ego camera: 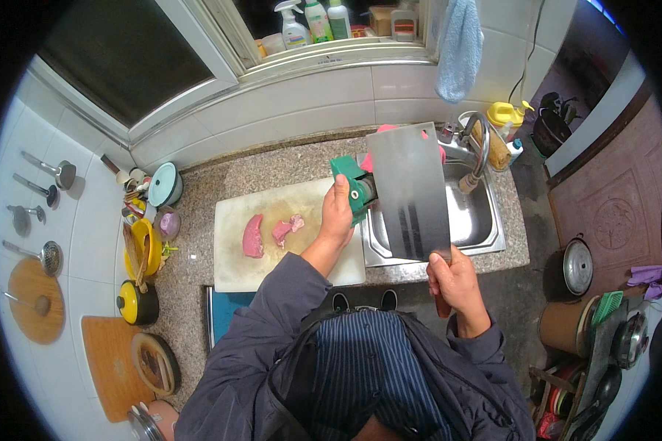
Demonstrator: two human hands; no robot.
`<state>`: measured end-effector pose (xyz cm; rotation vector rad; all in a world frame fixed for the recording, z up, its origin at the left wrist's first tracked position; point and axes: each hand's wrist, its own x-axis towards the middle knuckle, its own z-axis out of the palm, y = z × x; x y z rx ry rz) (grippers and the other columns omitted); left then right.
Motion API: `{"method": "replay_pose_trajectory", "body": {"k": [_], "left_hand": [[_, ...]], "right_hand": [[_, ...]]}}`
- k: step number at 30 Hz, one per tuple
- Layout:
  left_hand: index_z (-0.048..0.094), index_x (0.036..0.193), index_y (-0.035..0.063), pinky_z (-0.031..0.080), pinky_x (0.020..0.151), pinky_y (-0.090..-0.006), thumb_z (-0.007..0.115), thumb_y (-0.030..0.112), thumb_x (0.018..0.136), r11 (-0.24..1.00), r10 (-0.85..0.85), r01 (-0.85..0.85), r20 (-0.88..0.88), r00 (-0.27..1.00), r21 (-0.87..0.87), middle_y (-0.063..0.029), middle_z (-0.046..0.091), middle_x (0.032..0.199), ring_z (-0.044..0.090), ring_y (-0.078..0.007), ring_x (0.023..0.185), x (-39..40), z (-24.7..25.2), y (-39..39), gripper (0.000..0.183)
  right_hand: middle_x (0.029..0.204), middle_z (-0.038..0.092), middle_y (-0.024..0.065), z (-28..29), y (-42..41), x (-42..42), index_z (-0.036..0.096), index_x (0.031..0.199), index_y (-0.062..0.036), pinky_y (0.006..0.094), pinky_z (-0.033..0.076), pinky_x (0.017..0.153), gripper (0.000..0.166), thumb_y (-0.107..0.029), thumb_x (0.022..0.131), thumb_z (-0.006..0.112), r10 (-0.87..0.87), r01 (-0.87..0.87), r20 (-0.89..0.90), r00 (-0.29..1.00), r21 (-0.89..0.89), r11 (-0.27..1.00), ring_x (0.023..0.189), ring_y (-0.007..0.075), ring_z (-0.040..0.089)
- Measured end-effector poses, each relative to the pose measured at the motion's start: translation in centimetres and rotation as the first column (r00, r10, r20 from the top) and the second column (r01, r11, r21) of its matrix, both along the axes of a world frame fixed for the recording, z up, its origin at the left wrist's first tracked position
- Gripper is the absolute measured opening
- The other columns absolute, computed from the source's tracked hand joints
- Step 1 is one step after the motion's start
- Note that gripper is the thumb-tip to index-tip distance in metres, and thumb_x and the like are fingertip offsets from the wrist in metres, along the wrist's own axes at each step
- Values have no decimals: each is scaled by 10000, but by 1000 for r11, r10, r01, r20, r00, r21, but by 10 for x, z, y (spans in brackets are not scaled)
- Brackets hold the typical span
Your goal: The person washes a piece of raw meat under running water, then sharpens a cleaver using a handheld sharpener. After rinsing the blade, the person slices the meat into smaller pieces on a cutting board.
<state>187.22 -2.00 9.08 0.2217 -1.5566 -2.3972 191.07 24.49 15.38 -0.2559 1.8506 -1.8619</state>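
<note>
My left hand [337,212] is closed around a green plastic device [352,184] with a dark metal part, possibly a knife sharpener, held beside a cleaver blade. My right hand [453,278] grips the brown handle of the cleaver [411,187], whose broad grey blade points away from me over the left part of the sink. Behind the blade a pink item is mostly hidden. On the white cutting board [234,212], left of the sink, lie a larger piece of raw meat [252,237] and a smaller piece [286,229].
The steel sink [474,218] has a curved faucet [481,138]. At the counter's left stand a light blue lidded pot [164,184], a yellow basket [153,248] and a yellow-lidded pot [138,302]. A blue towel [458,52] hangs above the back edge.
</note>
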Motion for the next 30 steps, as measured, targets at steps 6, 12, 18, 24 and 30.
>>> {"method": "replay_pose_trajectory", "body": {"k": [6,12,18,24,30], "left_hand": [[558,1175,15,544,745,-316,366,548,1028,1000,23,-23,1,1000,-4,-87,665,1003,655,-176,840,-1,2,3,586],[560,1176,25,540,752,-305,378,547,1025,999,42,-42,-26,999,0,-66,657,980,647,-160,831,-1,7,6,574],[566,1193,22,505,774,-272,407,498,1038,999,37,-37,-9,999,-2,-22,629,992,602,-106,857,1,8,3,525],[575,1127,37,498,738,-268,408,490,1041,998,57,-57,1,998,-2,-15,614,939,587,-101,806,1,10,1,490],[579,1096,62,492,681,-263,386,527,1035,994,98,-96,42,994,-60,-4,619,916,584,-97,770,0,-4,-3,508]], "right_hand": [[617,534,2,-2,0,1,560,973,-6,248,404,455,138,-137,995,523,10,-8,-34,999,65,998,484,79,491],[605,541,2,-4,-2,1,582,1020,0,251,401,455,152,-138,989,527,22,-18,-50,998,86,996,481,77,498],[587,542,6,-10,-1,1,589,1062,15,262,403,456,178,-131,984,525,41,-32,-82,996,116,993,478,85,505],[552,539,28,-9,2,6,600,1064,30,288,409,466,193,-126,977,526,73,-42,-137,988,216,976,474,105,515],[567,575,79,-7,6,15,617,1118,35,327,445,495,238,-124,952,558,67,-20,-145,987,305,952,487,144,554]]}}
